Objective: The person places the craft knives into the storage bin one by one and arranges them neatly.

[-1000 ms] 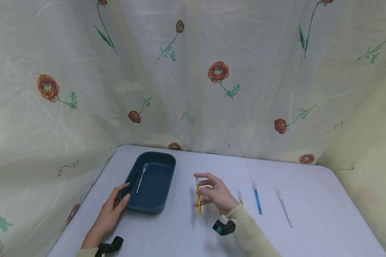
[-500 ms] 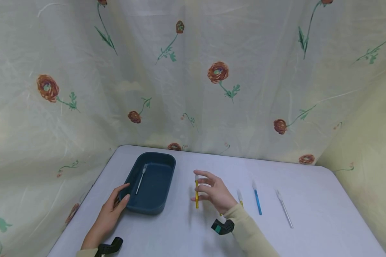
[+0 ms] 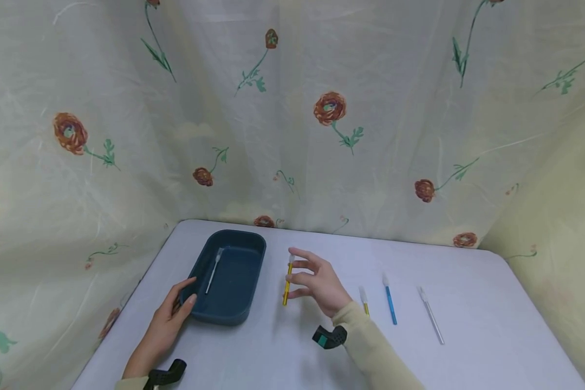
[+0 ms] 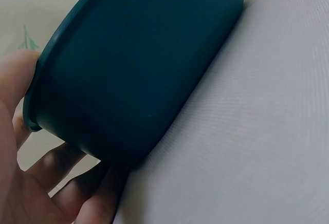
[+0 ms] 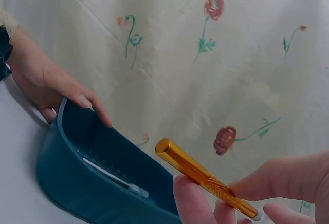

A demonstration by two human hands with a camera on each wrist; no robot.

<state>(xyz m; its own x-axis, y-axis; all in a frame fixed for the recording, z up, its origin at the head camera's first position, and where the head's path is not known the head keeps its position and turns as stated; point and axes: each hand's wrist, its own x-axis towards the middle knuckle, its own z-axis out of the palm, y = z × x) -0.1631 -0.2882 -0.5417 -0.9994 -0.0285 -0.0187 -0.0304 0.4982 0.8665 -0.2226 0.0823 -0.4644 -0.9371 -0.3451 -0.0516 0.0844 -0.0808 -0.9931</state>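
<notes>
My right hand holds a gold craft knife between thumb and fingers, raised above the table. Its clear-capped end points away, and the knurled gold handle shows closely in the right wrist view. To its left stands a dark blue plastic tray. My left hand grips the tray's near left corner, with the thumb at the rim and the fingers against the outer wall. Inside the tray lies a silver craft knife with a clear cap. The right fingers partly cover the gold knife.
Right of my right hand lie a second gold craft knife, partly hidden by the sleeve, a blue one and a silver one. They rest on a white-covered table. A flowered curtain surrounds its back and sides.
My right hand has moved left and away from me with the gold craft knife, nearer to the tray, and the knife has tilted. The left hand and tray have stayed put.
</notes>
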